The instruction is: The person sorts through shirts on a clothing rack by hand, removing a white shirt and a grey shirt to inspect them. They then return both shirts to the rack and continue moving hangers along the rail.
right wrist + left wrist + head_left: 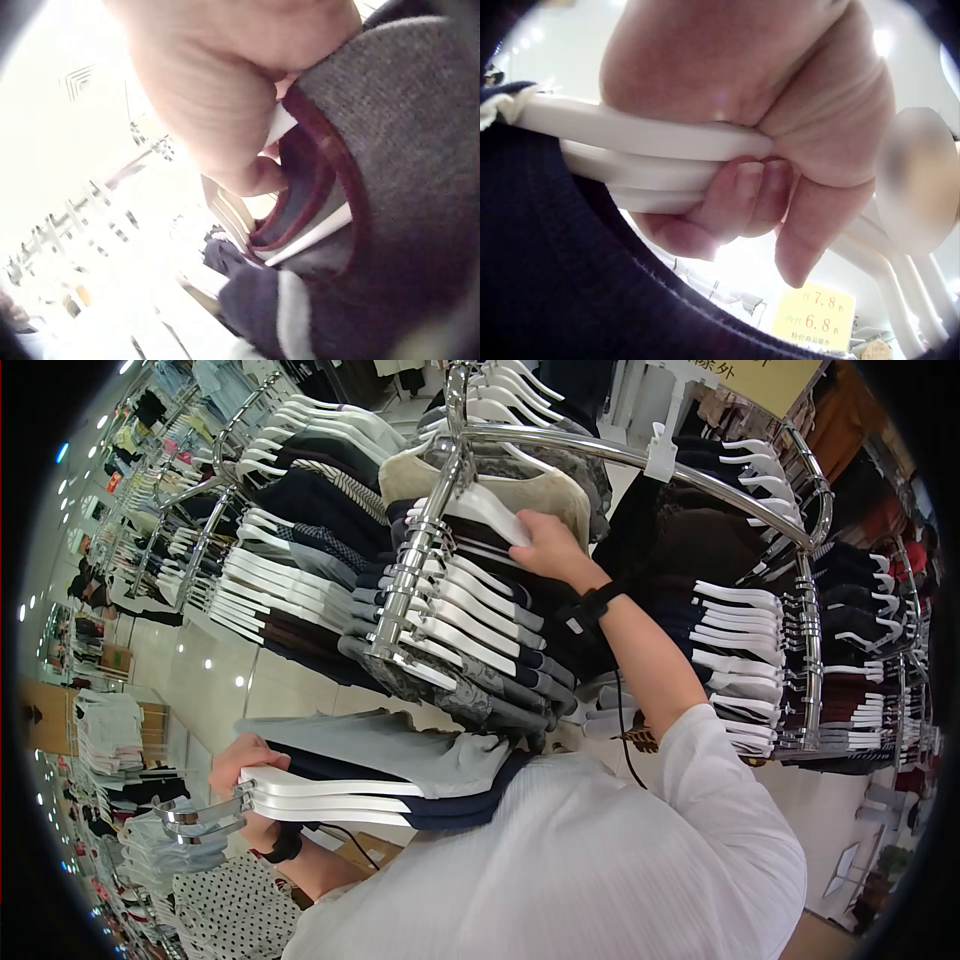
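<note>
Several white hangers [335,800] with grey and navy garments are stacked in the left hand [245,775], their metal hooks pointing left. Close up in the left wrist view, the fingers [739,191] curl round the white hangers [645,146] beside a navy garment [547,247]. On the chrome rack, the right hand [552,547] grips a white hanger [488,512] near the rail. A grey garment with a dark red neckline [405,97] hangs beside the right hand [217,97] in the right wrist view, where its fingertips are partly hidden.
A chrome rail [410,575] holds several hangers with dark and grey clothes below the right hand. Another rack [812,650] of white hangers stands at the right. More clothes racks fill the left side, and a yellow sign [765,382] is at the top.
</note>
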The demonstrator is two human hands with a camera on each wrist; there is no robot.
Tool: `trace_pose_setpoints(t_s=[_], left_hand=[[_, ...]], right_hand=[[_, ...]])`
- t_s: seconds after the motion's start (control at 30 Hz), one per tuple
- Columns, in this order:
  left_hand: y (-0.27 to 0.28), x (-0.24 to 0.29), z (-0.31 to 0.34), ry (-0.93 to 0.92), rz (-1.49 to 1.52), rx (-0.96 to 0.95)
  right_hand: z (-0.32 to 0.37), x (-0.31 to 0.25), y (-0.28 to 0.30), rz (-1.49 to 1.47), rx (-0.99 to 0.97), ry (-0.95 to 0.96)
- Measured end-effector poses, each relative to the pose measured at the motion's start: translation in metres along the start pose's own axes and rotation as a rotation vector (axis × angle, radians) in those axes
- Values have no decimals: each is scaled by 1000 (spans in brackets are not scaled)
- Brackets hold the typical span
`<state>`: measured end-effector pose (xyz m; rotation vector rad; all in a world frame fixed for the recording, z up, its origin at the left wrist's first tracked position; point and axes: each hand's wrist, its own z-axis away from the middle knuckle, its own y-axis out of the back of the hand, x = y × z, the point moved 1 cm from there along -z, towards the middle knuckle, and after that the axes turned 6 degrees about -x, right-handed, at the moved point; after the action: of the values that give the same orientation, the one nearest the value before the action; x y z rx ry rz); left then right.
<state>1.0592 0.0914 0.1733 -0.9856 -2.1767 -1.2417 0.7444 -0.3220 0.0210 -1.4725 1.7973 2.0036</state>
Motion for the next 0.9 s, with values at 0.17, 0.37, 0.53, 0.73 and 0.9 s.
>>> trace_pose_setpoints(t_s=[0.17,0.37,0.53,0.73,0.9], left_hand=[[-1,-11,7,20,15,108],[2,-27,7,-22,57,84],[4,-31,2,-32,75,44],[13,-40,-2,-13,142,-18],[8,-45,-16,-78,124,-106]], right_hand=[[37,-23,47,89,-1,-93],[115,-34,64,10,177,-152],[177,-61,67,-58,273,-225],[240,-86,68,-67,424,-348],[302,-120,90,-19,516,-544]])
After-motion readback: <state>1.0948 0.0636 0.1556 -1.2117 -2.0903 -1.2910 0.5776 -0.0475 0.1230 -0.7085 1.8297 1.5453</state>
